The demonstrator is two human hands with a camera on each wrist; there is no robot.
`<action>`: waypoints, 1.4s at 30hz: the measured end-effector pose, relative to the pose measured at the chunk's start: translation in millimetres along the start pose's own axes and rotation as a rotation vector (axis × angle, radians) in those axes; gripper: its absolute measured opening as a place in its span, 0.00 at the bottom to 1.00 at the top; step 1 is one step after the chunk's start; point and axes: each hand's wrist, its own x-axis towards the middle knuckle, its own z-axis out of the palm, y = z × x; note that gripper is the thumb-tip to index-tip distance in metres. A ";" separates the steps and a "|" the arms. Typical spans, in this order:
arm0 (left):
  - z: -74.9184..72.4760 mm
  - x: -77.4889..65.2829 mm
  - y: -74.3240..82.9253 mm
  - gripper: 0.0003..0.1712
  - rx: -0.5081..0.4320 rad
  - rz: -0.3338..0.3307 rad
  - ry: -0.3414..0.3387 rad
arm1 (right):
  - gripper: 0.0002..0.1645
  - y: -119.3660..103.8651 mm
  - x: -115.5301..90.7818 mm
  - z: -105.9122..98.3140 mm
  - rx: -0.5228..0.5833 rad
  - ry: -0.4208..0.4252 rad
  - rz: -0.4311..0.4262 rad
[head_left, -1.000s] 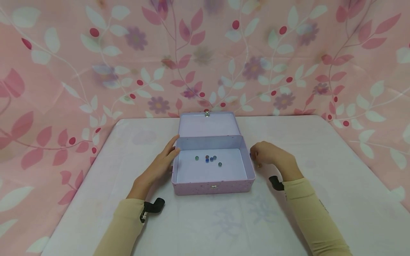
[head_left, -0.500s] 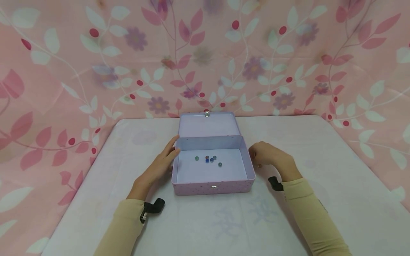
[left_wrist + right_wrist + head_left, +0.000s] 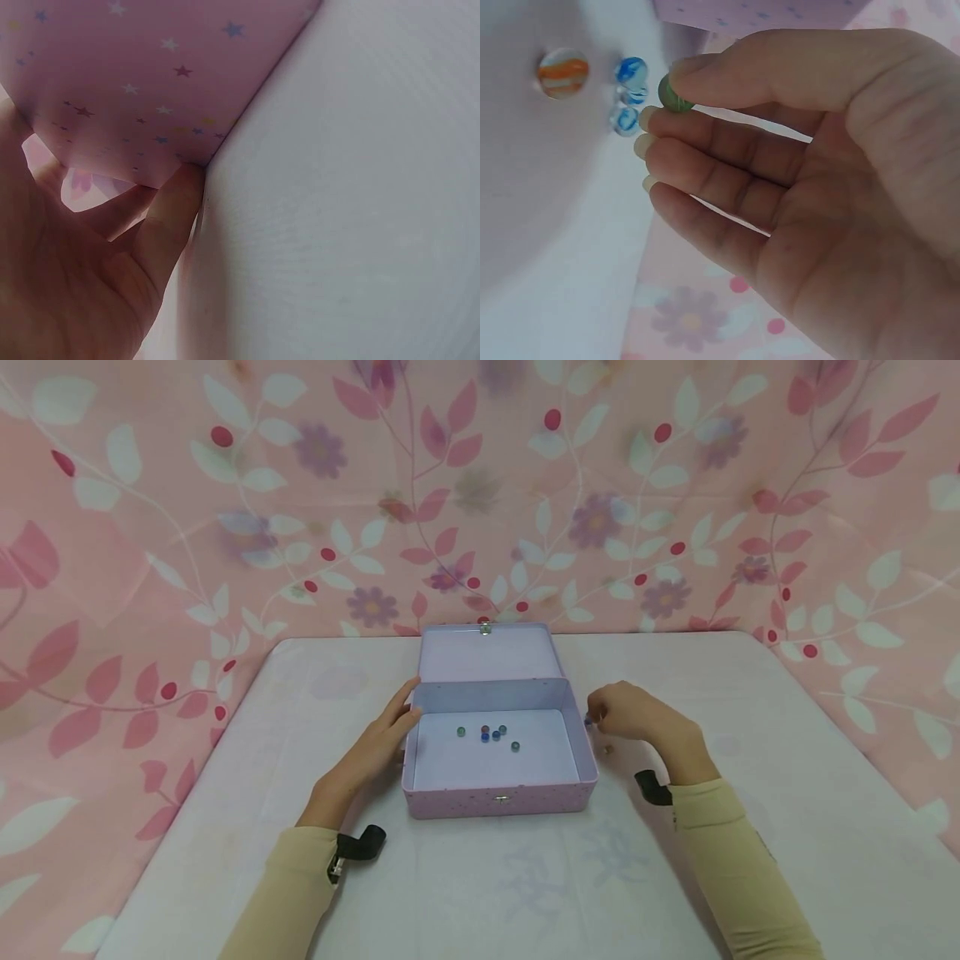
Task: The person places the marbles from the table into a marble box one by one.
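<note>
My right hand (image 3: pixel 637 714) has a green marble (image 3: pixel 673 94) pinched between thumb and fingertip, just outside the right wall of the open box (image 3: pixel 465 803); I cannot tell whether the marble is clear of the tabletop (image 3: pixel 540 893). The grasp sits at the very tips, so I judge that light, even pressure centred on the sphere suits it best: a hard squeeze on smooth, round glass could shoot it out. Blue-swirled marbles (image 3: pixel 632 70) lie bunched just beside those fingers, and an orange-streaked marble (image 3: pixel 608 749) rests on the table, nearer to me than the hand. I would raise the pinch straight up before any sideways travel, with the spare fingers tucked away, lest they send those loose ones rolling. Going left, the knuckles need room above the right rim. My left hand (image 3: pixel 367 752) grips nothing fully, its fingers extended against the box's left side; gentle steadying there seems enough, as a shove could jolt the six marbles (image 3: pixel 485 737) visible on the floor inside. The lid (image 3: pixel 487 653) is folded back on the far side, out of the way.
</note>
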 end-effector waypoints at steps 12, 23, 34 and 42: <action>-1.3 0.4 -2.1 0.32 0.016 -0.004 0.003 | 0.11 -9.9 -8.8 -15.9 -0.006 0.112 -0.024; -0.9 0.6 -2.1 0.31 0.021 -0.007 0.002 | 0.10 -14.3 -13.3 -22.2 0.028 0.222 -0.083; -0.6 0.7 -1.2 0.32 0.009 -0.010 -0.004 | 0.07 -35.0 -13.7 -23.2 0.108 0.246 -0.180; -0.2 2.0 -1.8 0.32 0.013 0.002 -0.005 | 0.07 -44.3 -12.0 -12.9 0.162 0.283 -0.245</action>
